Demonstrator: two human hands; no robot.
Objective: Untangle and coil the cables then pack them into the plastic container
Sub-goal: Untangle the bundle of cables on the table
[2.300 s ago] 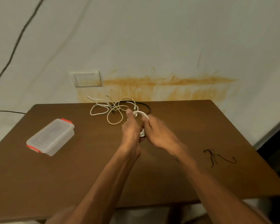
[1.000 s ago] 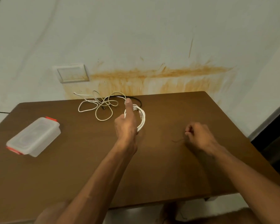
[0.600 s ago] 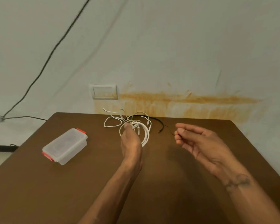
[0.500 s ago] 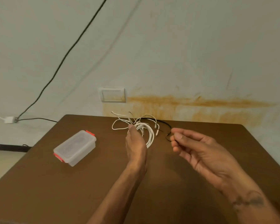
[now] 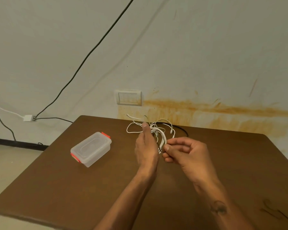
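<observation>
The left hand (image 5: 146,148) is raised edge-on above the desk (image 5: 73,188), its fingers closed around a bundle of white cable (image 5: 162,138) that is partly coiled; the thumb points up past the loops. The right hand (image 5: 186,151) sits just beside it, fingers curled in, thumb and forefinger pinched narrow on something thin and dark at the lower edge of the coil. Whether that is a twist tie or part of a cable is too small to tell. Loose white loops trail from the left hand toward the far edge of the desk, and a black cable (image 5: 181,128) arcs behind them beyond both hands; how the two are tangled is hard to make out. The plastic container (image 5: 91,149), clear with red clips and its lid on, lies on the desk well to the left of the left hand. Near the right forearm, at the desk's right corner, a thin dark wire piece (image 5: 276,213) lies partly cut off by the frame. The desk is brown wood against a pale wall with an orange-brown stain (image 5: 223,112), a switch plate (image 5: 128,97), and a black wire (image 5: 83,60) running down to a small white junction
</observation>
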